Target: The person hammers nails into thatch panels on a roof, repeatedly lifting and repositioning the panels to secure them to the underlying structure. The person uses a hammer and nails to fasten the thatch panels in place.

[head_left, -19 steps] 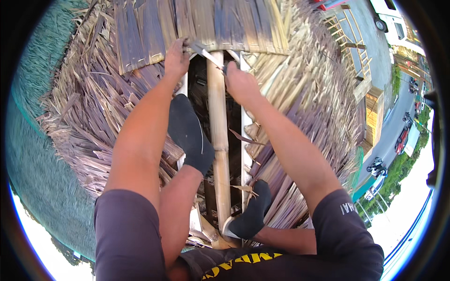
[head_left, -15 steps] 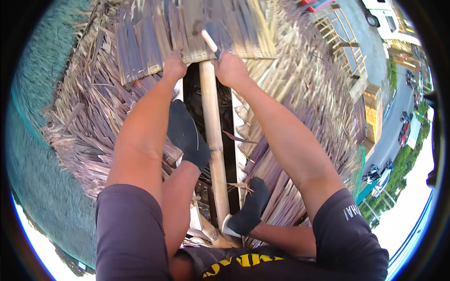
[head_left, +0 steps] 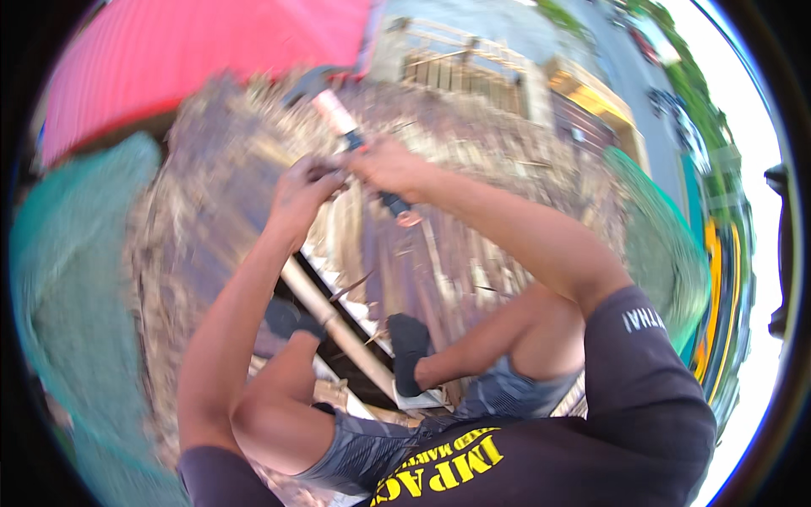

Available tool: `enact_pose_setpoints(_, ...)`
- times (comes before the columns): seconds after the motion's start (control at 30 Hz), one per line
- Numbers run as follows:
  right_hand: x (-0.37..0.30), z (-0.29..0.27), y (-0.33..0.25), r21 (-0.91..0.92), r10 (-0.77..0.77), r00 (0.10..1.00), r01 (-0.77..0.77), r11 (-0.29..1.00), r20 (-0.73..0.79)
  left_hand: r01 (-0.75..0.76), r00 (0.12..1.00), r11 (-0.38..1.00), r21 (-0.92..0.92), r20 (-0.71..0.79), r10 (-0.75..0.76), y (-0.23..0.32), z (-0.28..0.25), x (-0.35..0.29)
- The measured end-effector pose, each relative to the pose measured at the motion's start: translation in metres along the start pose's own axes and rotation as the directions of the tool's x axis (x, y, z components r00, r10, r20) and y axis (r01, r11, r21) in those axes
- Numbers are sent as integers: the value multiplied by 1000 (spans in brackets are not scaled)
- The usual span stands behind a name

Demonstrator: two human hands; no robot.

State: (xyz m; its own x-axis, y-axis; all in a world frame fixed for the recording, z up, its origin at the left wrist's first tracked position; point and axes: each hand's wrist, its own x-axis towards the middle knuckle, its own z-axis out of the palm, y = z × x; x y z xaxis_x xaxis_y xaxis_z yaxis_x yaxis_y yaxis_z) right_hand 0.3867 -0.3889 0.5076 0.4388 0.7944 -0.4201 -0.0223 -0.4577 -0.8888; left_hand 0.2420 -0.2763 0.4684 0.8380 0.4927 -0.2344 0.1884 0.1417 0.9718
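My right hand [head_left: 387,165] is closed around a hammer [head_left: 336,114], gripping its dark handle. The hammer's dark head points up and to the left, and the butt end sticks out below my hand. Close beside it, my left hand [head_left: 306,193] has its fingers curled and pinched together; whatever they hold is too small and blurred to name. Both hands hover over the dried-leaf thatch [head_left: 211,228] of a roof. Below them a bamboo pole [head_left: 334,325] runs along a dark gap in the thatch, with my socked feet on either side.
A red corrugated roof [head_left: 211,59] rises beyond the thatch at the upper left. Green netting [head_left: 84,279] hangs at the left, and more netting [head_left: 659,245] at the right. A wooden fence [head_left: 465,72] and a road [head_left: 625,84] with vehicles lie below at the far right.
My view has swung round to the right. Both hands have come off the thatch panel's edge and lifted together, the hammer still in the right; the left fingers are now pinched.
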Motion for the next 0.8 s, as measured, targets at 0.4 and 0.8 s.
enact_pose_setpoints(0.4,-291,-169,45,-314,-405,613,257,914,-678,-80,905,997,-2,419,74,121,299,-76)
enact_pose_setpoints(0.8,-573,-196,263,46,154,137,-582,812,-978,-723,548,611,323,807,222,67,476,-167)
